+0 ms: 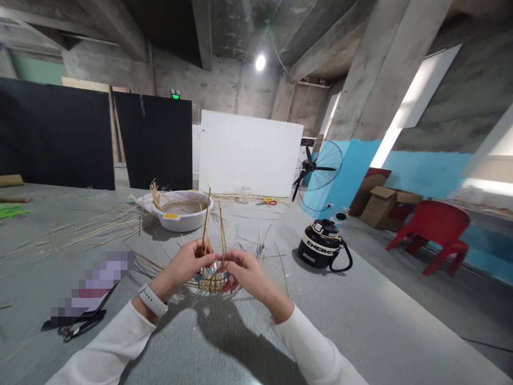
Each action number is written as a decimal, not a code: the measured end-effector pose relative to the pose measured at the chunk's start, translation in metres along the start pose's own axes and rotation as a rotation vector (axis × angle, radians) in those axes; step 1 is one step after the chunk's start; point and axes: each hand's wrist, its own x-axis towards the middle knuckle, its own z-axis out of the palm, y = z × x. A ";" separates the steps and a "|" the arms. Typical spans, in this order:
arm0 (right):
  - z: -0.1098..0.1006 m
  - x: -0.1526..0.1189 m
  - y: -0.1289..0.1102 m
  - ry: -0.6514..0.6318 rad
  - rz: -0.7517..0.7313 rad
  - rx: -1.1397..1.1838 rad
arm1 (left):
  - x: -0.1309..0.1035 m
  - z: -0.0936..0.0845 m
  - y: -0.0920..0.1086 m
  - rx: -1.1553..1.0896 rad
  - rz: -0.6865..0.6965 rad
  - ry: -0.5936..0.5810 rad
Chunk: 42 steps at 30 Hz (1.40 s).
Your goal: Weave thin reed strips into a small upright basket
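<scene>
A small, partly woven basket (211,285) of thin straw-coloured strips sits on the grey table in front of me. Tall loose strips (223,230) rise from it, and bluish bits show at its sides. My left hand (185,263), with a white band on the wrist, is closed around strips at the basket's left rim. On the other side, my right hand (247,271) pinches strips at the right rim, its lower fingers against the basket wall. Both sets of fingertips nearly meet above the basket. Fingers partly hide the weave and whatever shiny thing is inside.
Behind the basket stands a white basin (182,222) with strips in it. Loose strips (108,224) spread leftward. A phone-like object, blurred out (96,286), lies at left. A black jug (318,246) stands at right; scissors (269,202) lie at the back.
</scene>
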 end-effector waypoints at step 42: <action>-0.004 0.008 0.015 0.032 0.009 0.195 | -0.004 -0.001 0.001 -0.227 -0.164 -0.075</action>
